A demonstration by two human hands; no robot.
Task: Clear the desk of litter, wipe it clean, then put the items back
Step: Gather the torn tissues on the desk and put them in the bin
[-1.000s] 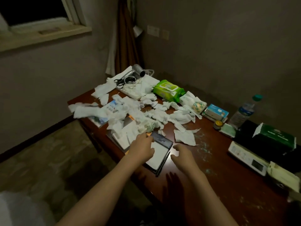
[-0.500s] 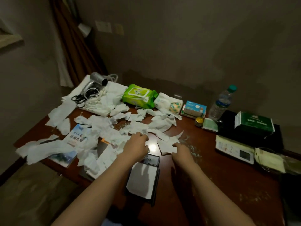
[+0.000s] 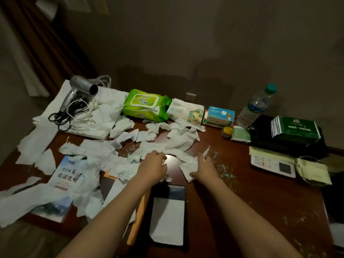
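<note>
- Spreading across the dark wooden tabletop [image 3: 260, 192], torn white tissue scraps [image 3: 104, 153] cover its left and middle.
- A green wet-wipe pack [image 3: 145, 107] lies at the back, a hair dryer [image 3: 81, 88] to its left.
- The left hand [image 3: 151, 167] rests on scraps, fingers curled onto them.
- The right hand [image 3: 204, 167] presses a scrap [image 3: 188, 168], fingers bent over it.

Hair dryer [image 3: 81, 90]: one
Wet-wipe pack [image 3: 145, 106]: one
Water bottle [image 3: 256, 107]: one
Small jar [image 3: 227, 131]: one
Torn tissue pieces [image 3: 178, 140]: many, uncountable
</note>
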